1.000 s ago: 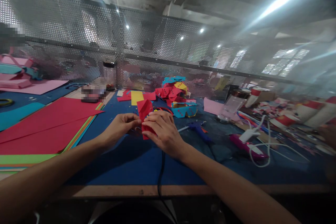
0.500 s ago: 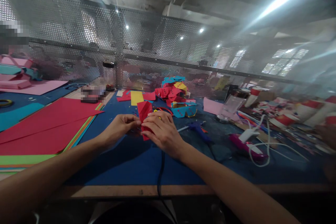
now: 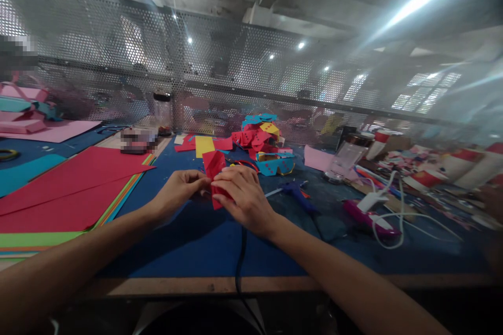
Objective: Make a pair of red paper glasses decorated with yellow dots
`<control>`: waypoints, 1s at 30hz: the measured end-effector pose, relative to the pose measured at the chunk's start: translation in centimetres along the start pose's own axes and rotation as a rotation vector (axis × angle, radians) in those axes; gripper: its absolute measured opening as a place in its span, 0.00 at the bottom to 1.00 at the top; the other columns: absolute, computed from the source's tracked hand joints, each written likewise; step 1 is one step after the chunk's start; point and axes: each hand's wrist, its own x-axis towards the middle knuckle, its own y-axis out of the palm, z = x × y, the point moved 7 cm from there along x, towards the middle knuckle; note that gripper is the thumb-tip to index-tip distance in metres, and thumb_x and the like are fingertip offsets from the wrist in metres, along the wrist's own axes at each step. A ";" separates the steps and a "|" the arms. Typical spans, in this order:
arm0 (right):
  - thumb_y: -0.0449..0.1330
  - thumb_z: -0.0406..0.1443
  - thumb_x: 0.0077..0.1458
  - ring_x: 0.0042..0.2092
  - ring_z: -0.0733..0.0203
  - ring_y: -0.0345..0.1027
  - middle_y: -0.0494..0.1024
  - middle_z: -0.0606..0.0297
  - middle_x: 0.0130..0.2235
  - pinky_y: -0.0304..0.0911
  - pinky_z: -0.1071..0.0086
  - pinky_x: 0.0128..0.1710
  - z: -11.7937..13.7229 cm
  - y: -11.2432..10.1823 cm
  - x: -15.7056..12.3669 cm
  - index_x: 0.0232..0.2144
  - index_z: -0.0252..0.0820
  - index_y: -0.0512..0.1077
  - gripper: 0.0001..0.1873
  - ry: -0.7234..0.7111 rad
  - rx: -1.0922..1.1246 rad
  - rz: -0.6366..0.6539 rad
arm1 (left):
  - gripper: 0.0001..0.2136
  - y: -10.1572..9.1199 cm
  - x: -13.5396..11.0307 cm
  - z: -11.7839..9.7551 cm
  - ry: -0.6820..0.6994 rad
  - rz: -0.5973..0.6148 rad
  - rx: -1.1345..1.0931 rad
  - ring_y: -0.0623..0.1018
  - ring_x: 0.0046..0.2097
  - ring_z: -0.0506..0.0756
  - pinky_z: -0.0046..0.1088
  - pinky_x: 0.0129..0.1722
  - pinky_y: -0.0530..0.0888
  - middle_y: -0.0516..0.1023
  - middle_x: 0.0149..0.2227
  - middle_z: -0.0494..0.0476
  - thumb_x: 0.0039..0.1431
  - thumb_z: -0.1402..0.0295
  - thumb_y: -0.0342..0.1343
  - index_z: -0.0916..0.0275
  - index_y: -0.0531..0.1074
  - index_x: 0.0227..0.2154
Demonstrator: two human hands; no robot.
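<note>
Both hands meet over the blue table mat (image 3: 188, 246) on a folded piece of red paper (image 3: 214, 165). My left hand (image 3: 181, 191) pinches its left edge with curled fingers. My right hand (image 3: 239, 193) covers and grips the lower part, fingers closed over it. The upper flap of the paper stands up above my fingers. A black cable (image 3: 240, 261) runs from under my right hand toward the table's front edge.
A stack of large red, green and orange sheets (image 3: 66, 188) lies at the left. A heap of red, blue and yellow folded pieces (image 3: 261, 141) sits behind my hands. A blue glue gun (image 3: 296, 193), a pink tool (image 3: 367, 214) with white cord, and red-and-white rolls (image 3: 451, 167) crowd the right. A perforated metal screen (image 3: 236, 73) closes the back.
The red paper has tilted slightly to the left between my fingers; both hands stay in almost the same place.
</note>
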 end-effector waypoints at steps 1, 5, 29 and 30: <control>0.57 0.38 0.67 0.57 0.51 0.65 0.79 0.57 0.50 0.57 0.55 0.60 -0.4 -0.4 0.0 0.49 0.42 0.73 0.11 0.049 0.037 -0.047 | 0.14 -0.2 0.0 -0.2 0.011 -0.017 -0.007 0.77 0.25 0.50 0.26 0.30 0.76 0.76 0.20 0.50 0.45 0.58 0.71 0.65 0.78 0.23; 0.57 0.41 0.67 0.53 0.52 0.70 0.76 0.54 0.48 0.64 0.56 0.55 -3.0 -1.3 -0.4 0.48 0.42 0.70 0.12 0.343 0.230 -0.235 | 0.14 -0.8 0.1 -0.9 0.055 -0.084 -0.044 0.78 0.26 0.51 0.27 0.32 0.76 0.74 0.20 0.48 0.48 0.57 0.69 0.64 0.77 0.24; 0.64 0.50 0.54 0.31 0.59 0.75 0.82 0.61 0.28 0.69 0.67 0.36 -3.8 4.7 -1.4 0.24 0.41 0.76 0.20 0.771 0.886 0.222 | 0.12 -0.8 -0.3 -1.6 0.125 -0.119 -0.074 0.76 0.27 0.50 0.29 0.33 0.77 0.77 0.23 0.50 0.48 0.59 0.68 0.63 0.77 0.25; 0.64 0.51 0.54 0.31 0.59 0.75 0.82 0.61 0.28 0.69 0.67 0.36 -3.8 4.8 -1.4 0.24 0.40 0.76 0.20 0.777 0.896 0.223 | 0.12 -0.8 -0.2 -1.6 0.126 -0.118 -0.075 0.75 0.26 0.50 0.29 0.33 0.76 0.77 0.23 0.50 0.48 0.59 0.68 0.63 0.77 0.25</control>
